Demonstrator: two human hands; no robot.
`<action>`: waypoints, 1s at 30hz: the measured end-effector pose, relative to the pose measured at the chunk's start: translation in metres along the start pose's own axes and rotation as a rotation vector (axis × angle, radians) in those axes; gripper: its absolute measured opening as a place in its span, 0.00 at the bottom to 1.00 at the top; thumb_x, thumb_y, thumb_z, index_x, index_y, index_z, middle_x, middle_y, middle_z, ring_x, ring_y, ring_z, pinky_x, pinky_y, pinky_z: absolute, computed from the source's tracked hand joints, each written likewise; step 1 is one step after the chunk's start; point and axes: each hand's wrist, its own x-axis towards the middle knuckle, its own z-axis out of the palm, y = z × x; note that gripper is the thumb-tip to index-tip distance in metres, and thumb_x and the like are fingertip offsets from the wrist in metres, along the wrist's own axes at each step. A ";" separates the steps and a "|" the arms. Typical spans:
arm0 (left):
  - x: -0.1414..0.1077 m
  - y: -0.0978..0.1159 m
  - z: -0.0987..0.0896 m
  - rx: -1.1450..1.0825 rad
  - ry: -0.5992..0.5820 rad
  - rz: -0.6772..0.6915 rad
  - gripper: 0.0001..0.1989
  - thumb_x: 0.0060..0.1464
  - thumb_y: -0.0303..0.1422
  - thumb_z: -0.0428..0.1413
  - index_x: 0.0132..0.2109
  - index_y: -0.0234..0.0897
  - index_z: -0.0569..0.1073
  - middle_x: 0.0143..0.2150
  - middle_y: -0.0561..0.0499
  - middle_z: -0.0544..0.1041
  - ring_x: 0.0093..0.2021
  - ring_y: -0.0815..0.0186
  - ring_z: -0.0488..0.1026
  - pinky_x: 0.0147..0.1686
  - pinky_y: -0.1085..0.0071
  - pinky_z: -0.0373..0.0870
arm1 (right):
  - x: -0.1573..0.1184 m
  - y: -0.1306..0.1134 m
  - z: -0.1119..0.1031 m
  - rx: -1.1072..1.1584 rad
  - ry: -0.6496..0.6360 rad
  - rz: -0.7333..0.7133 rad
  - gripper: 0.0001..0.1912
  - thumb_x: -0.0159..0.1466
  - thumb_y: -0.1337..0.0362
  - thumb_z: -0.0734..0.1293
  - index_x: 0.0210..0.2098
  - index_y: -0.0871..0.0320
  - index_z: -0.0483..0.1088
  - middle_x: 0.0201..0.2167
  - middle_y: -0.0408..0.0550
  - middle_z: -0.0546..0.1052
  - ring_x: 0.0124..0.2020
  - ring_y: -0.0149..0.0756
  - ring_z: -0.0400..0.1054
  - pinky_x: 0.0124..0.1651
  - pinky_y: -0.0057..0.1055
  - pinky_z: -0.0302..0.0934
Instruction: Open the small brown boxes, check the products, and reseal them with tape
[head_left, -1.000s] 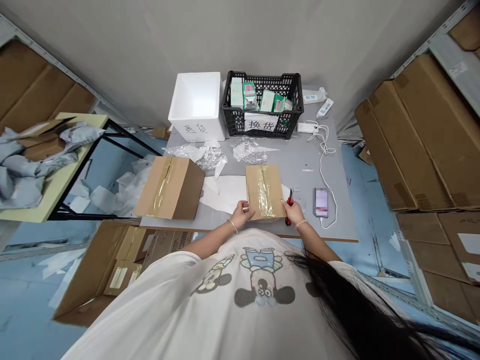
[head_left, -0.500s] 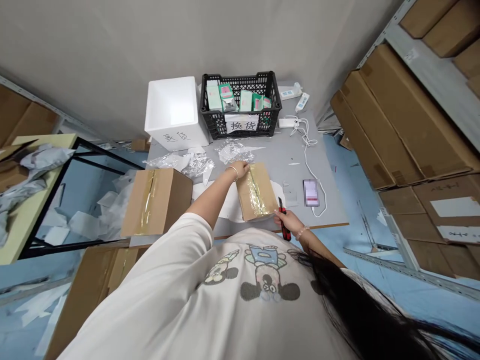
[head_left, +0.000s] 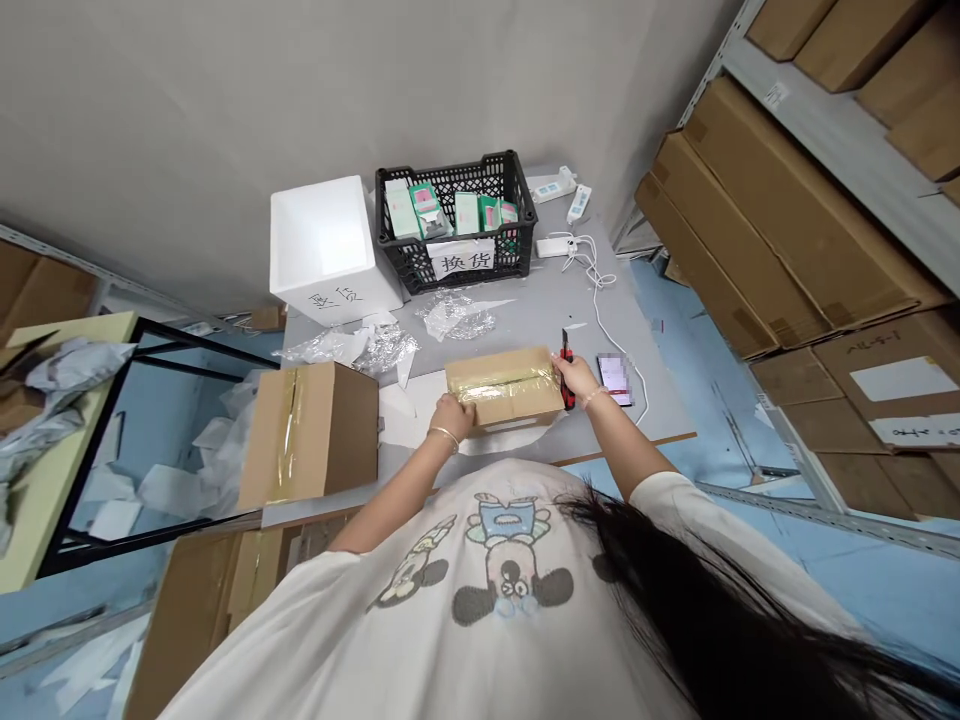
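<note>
A small cardboard box [head_left: 504,388], sealed with shiny tape along its top, lies lengthwise before me on the table. My left hand [head_left: 453,414] is closed on its left end, fingers bent over the near corner. At the opposite end is my right hand [head_left: 576,380], wrapped around a red and black utility knife [head_left: 568,372] whose tip points away from me. The fingers of that hand also touch the box's right end. White paper [head_left: 405,425] lies partly beneath the box.
A larger taped carton [head_left: 300,435] stands left. Behind are a white foam box [head_left: 322,250] and a black crate [head_left: 457,255] of small green and white boxes. Crumpled clear plastic [head_left: 382,348] lies between. A phone [head_left: 615,378] with a white cable [head_left: 609,320] is at right.
The box has turned about a quarter turn and now lies crosswise. My left hand has shifted from its far end to its left end; my right hand, still holding the knife, has moved farther forward.
</note>
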 end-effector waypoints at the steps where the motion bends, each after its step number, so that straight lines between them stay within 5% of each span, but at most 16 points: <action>1: -0.007 -0.005 0.008 -0.037 0.031 -0.003 0.25 0.62 0.41 0.50 0.56 0.23 0.64 0.54 0.27 0.71 0.54 0.50 0.74 0.49 0.62 0.70 | 0.001 0.001 0.002 0.005 0.004 -0.007 0.19 0.59 0.51 0.70 0.25 0.57 0.63 0.18 0.39 0.66 0.19 0.26 0.61 0.23 0.23 0.59; 6: -0.013 -0.023 0.023 -0.133 0.117 0.067 0.33 0.61 0.44 0.52 0.63 0.24 0.56 0.60 0.25 0.65 0.59 0.47 0.69 0.53 0.56 0.68 | -0.007 0.016 0.001 0.196 0.009 0.051 0.11 0.61 0.57 0.69 0.33 0.58 0.67 0.26 0.45 0.74 0.27 0.29 0.70 0.32 0.26 0.68; 10: -0.011 -0.022 0.018 -0.038 0.254 0.224 0.40 0.59 0.41 0.55 0.69 0.22 0.48 0.69 0.22 0.51 0.69 0.43 0.53 0.62 0.50 0.60 | -0.024 0.037 -0.013 0.184 0.190 0.257 0.06 0.64 0.63 0.66 0.35 0.58 0.64 0.22 0.42 0.73 0.19 0.29 0.67 0.25 0.27 0.67; 14: -0.016 -0.011 0.017 0.120 0.243 0.350 0.34 0.61 0.34 0.49 0.71 0.30 0.49 0.73 0.32 0.48 0.72 0.45 0.47 0.64 0.43 0.54 | -0.046 0.055 -0.025 0.168 0.251 0.363 0.05 0.61 0.72 0.65 0.34 0.60 0.63 0.19 0.43 0.72 0.17 0.29 0.66 0.22 0.26 0.65; 20: -0.020 0.014 0.021 0.208 0.125 0.531 0.34 0.62 0.38 0.47 0.71 0.32 0.51 0.74 0.36 0.46 0.72 0.45 0.44 0.66 0.41 0.48 | -0.064 0.055 -0.032 0.155 0.208 0.239 0.07 0.60 0.73 0.66 0.38 0.59 0.66 0.26 0.44 0.75 0.25 0.33 0.74 0.26 0.28 0.69; 25: -0.011 0.041 0.027 0.236 0.067 0.679 0.40 0.59 0.47 0.52 0.72 0.33 0.49 0.74 0.35 0.44 0.73 0.44 0.41 0.67 0.42 0.43 | -0.060 0.044 -0.031 0.083 0.149 0.142 0.05 0.65 0.64 0.65 0.40 0.57 0.67 0.23 0.42 0.74 0.21 0.31 0.71 0.22 0.25 0.66; 30: -0.007 0.069 0.044 0.244 0.058 0.681 0.46 0.57 0.53 0.53 0.72 0.33 0.47 0.74 0.33 0.44 0.73 0.42 0.39 0.67 0.40 0.39 | -0.042 0.036 -0.033 -0.029 0.059 0.108 0.08 0.65 0.59 0.66 0.38 0.58 0.69 0.22 0.41 0.73 0.17 0.28 0.67 0.21 0.24 0.62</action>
